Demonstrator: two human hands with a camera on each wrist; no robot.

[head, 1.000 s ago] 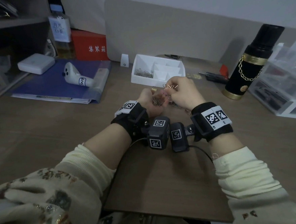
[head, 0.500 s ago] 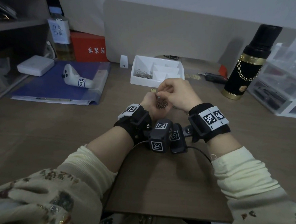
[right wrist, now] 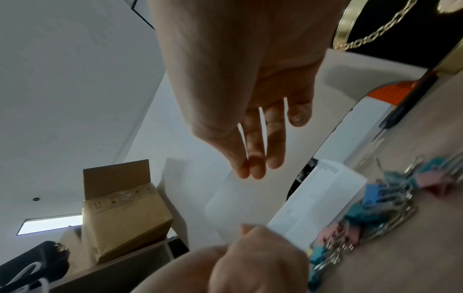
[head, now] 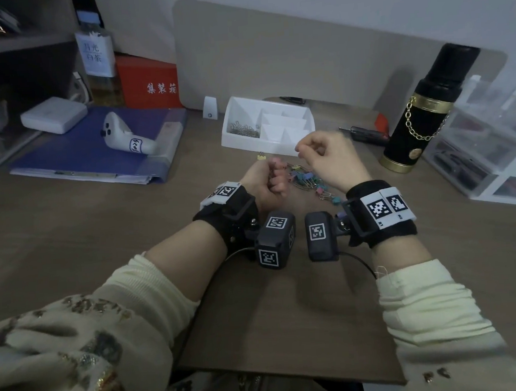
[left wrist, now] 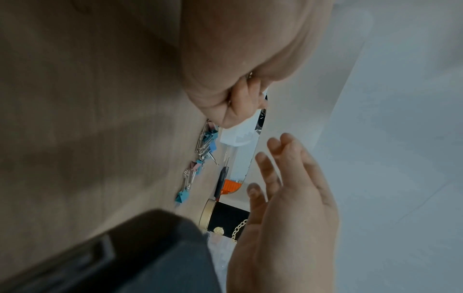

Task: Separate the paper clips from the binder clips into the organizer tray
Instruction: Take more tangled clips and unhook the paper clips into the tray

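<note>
The white organizer tray (head: 236, 137) stands at the back of the desk, with paper clips (head: 244, 129) in its left compartment. A mixed pile of coloured binder clips and paper clips (head: 307, 181) lies on the desk between my hands, also seen from the left wrist as the pile (left wrist: 205, 146). My left hand (head: 269, 179) is a closed fist just left of the pile; a glint of metal shows between its fingers (left wrist: 250, 79). My right hand (head: 324, 157) hovers above the pile near the tray's front, fingers loose (left wrist: 283, 188), nothing seen in it. A lone yellow binder clip (head: 260, 156) sits before the tray.
A black and gold flask (head: 422, 113) and clear drawers (head: 492, 154) stand at the right. A black tool (head: 365, 133) lies behind my right hand. A blue folder (head: 74, 156) with a white controller (head: 124, 137) is at the left. A beige panel (head: 302, 55) backs the desk.
My hands have parted. The right hand has left the left palm and moved up and right, fingers loosening. The left hand has closed into a fist over the clips it held.
</note>
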